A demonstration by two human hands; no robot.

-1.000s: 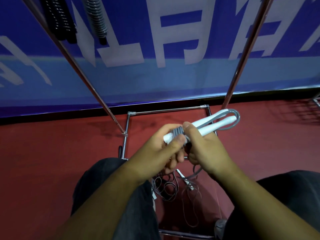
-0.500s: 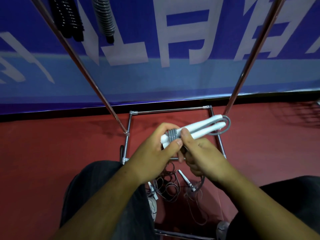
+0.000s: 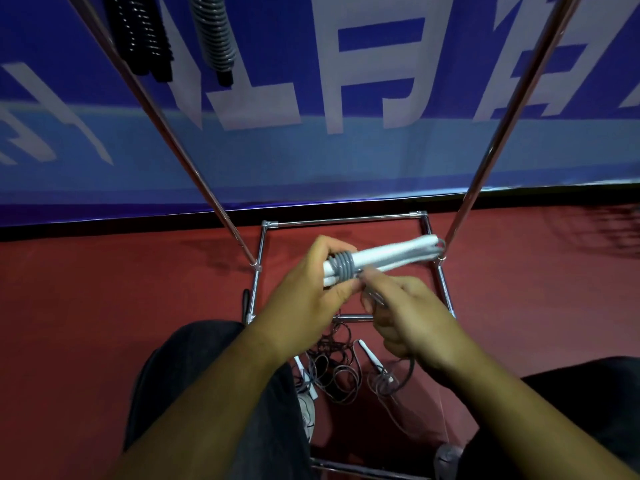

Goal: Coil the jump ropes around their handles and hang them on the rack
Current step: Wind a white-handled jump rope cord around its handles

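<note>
The left hand (image 3: 308,299) is closed round the near end of a pair of slim white plastic jump-rope handles (image 3: 391,254). Its fingers wrap over the far side and its thumb lies on the near side, holding the two handles side by side. They point away to the right above the rectangular base frame of the chrome tube rack (image 3: 346,220). A few tight turns of thin grey rope (image 3: 342,266) ring the handles just beside the left thumb. The right hand (image 3: 415,323) is just beside the left. Its blurred thumb and forefinger pinch the grey rope where it leaves the turns, and its other fingers are curled in below. From that hand the slack drops to the dark red floor (image 3: 104,306), inside the near part of the base frame. There a loose tangle of dark ropes (image 3: 332,372) with white handles lies between the person's knees. The far tips of the held handles reach near the foot of the rack's right upright. At the rack's upper left a black coiled rope bundle (image 3: 147,39) and a grey coiled rope bundle (image 3: 214,36) hang before a blue banner (image 3: 311,161).
</note>
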